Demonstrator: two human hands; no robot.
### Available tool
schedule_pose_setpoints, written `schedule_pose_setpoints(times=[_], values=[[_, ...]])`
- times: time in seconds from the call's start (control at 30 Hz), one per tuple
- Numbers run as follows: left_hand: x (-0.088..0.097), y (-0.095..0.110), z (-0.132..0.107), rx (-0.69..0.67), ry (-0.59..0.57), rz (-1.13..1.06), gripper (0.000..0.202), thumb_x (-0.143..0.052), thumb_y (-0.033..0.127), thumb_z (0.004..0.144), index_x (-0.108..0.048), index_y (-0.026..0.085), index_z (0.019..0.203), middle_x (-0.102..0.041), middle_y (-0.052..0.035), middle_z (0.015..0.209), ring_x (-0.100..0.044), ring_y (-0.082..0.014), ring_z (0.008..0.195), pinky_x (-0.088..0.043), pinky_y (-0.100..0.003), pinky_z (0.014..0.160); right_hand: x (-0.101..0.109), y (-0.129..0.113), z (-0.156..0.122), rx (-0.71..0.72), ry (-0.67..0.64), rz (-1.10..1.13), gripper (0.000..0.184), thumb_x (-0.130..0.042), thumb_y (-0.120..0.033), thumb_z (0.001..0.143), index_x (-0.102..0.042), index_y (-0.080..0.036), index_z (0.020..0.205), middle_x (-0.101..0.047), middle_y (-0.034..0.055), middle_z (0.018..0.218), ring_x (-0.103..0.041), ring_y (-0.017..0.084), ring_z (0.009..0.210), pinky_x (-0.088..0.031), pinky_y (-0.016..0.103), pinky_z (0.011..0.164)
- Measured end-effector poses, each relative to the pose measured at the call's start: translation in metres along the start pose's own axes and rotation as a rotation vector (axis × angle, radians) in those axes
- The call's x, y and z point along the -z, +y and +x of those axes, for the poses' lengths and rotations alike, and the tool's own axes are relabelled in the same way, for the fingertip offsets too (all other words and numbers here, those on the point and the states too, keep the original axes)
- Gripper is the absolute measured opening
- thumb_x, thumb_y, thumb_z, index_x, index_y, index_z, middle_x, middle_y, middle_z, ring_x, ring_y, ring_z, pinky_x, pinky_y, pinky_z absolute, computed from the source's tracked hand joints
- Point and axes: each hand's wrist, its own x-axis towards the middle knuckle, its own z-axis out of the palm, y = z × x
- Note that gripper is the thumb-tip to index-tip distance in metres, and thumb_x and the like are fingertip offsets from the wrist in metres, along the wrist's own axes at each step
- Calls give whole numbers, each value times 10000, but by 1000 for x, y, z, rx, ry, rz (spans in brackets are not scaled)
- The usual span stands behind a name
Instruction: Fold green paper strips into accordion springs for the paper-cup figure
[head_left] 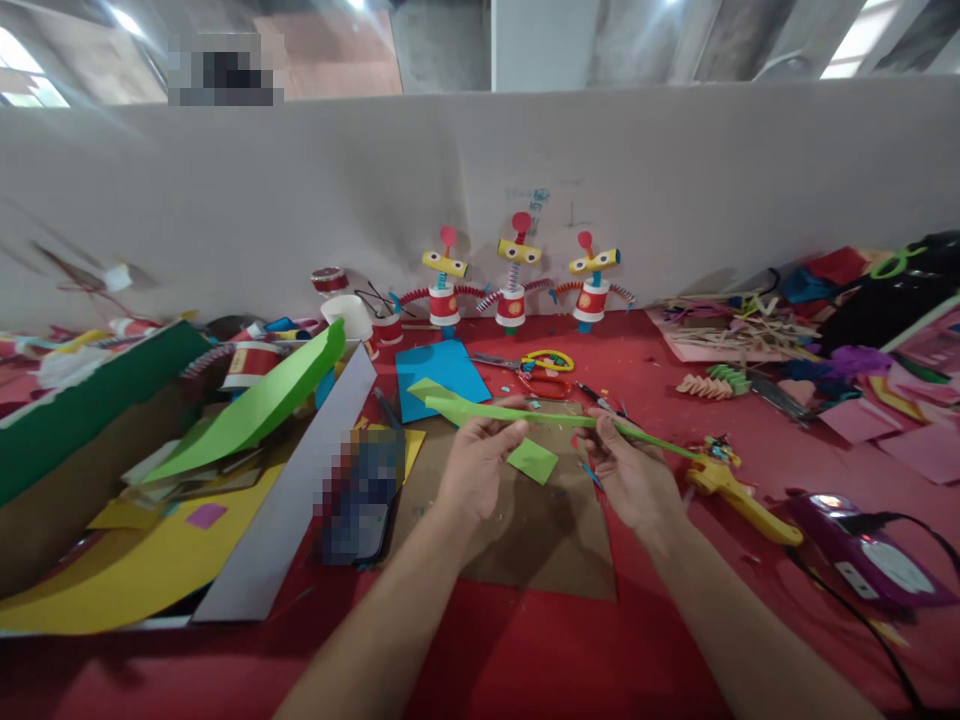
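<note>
The green strip (553,417) is held up above the far part of the cardboard (555,550), stretched sideways between two hands. The left hand (480,460), over the left half of the cardboard, pinches it between thumb and fingertips; the right hand (634,475), by the cardboard's right edge, pinches it too, thumb on top and fingers curled under. The strip looks like paper or thin craft foam, so it should weigh next to nothing, bend easily and crease if squeezed hard. Slipping seems a small worry; kinking or tearing a bigger one. A light pinch on its edges, one hand toward each end, should suit it best, as a single hold would probably let the free length droop. Its left end looks wider, and whether that is a fold or a second piece I cannot tell. The right end runs past the cardboard toward the nozzle of the glue gun (739,498); I cannot tell if they touch, but a hot tip could mark such thin stuff. A green square (534,461) lies on the cardboard, a blue sheet (439,375) at its far left corner, and yellow-handled scissors (551,360) beyond its far edge
</note>
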Motion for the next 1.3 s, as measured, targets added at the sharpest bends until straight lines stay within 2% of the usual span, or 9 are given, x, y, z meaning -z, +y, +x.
schedule_pose_setpoints(times=[0.1,0.23,0.43,0.6,0.73,0.87,1.07,1.2,1.3], values=[[-5,-8,-4,22,71,13,180,-768,213,559,-693,134,702,-652,-19,670,-567,-78,618,-431,-202,627,-2,4,-4,-22,-52,-27,207,-783,-224,566,-703,-199,756,-695,-17,702,-650,101,614,-516,156,522],[-4,-8,-1,32,106,4,194,-783,219,529,-692,129,675,-656,-19,653,-573,-78,602,-421,-204,612,-3,8,-9,-51,-114,-86,225,-781,-206,567,-704,-202,778,-703,-11,705,-664,113,666,-514,163,567],[4,6,6,34,184,2,206,-792,213,507,-665,112,633,-623,-4,589,-570,-80,563,-395,-204,568,0,0,-3,-23,-62,-117,147,-768,-253,590,-696,-174,691,-689,7,634,-653,112,603,-501,163,508],[12,16,12,38,256,-32,250,-797,195,492,-646,102,668,-603,7,579,-555,-67,530,-372,-183,507,3,-14,5,9,22,-55,175,-794,-231,542,-684,-168,662,-680,-9,619,-645,94,583,-473,124,464],[17,21,15,62,301,-63,212,-772,172,544,-616,108,672,-595,11,591,-566,-64,543,-387,-169,503,6,-18,9,9,48,-42,193,-799,-221,529,-669,-156,657,-670,-9,603,-640,94,569,-468,129,456],[26,29,19,7,356,-114,174,-736,154,603,-567,126,634,-574,28,575,-552,-45,530,-399,-149,498,12,-21,14,56,111,-19,188,-789,-202,541,-643,-161,652,-646,-24,575,-621,88,548,-454,142,441],[31,32,22,-66,336,-149,194,-728,167,622,-537,145,637,-546,47,555,-519,-32,495,-389,-137,467,15,-31,20,129,144,99,192,-769,-233,570,-594,-181,629,-592,-66,540,-533,40,480,-372,130,394],[21,22,17,15,280,-227,183,-705,154,655,-522,157,644,-557,47,580,-560,-38,537,-412,-131,488,4,-20,10,149,-34,68,193,-738,-336,614,-606,-228,705,-634,-59,691,-582,62,627,-436,163,524],[8,10,9,118,263,-265,191,-714,132,638,-526,164,648,-567,50,596,-593,-49,583,-423,-129,502,-6,-1,-4,27,-203,-60,205,-763,-273,575,-639,-240,734,-656,-42,745,-595,93,689,-454,202,601]])
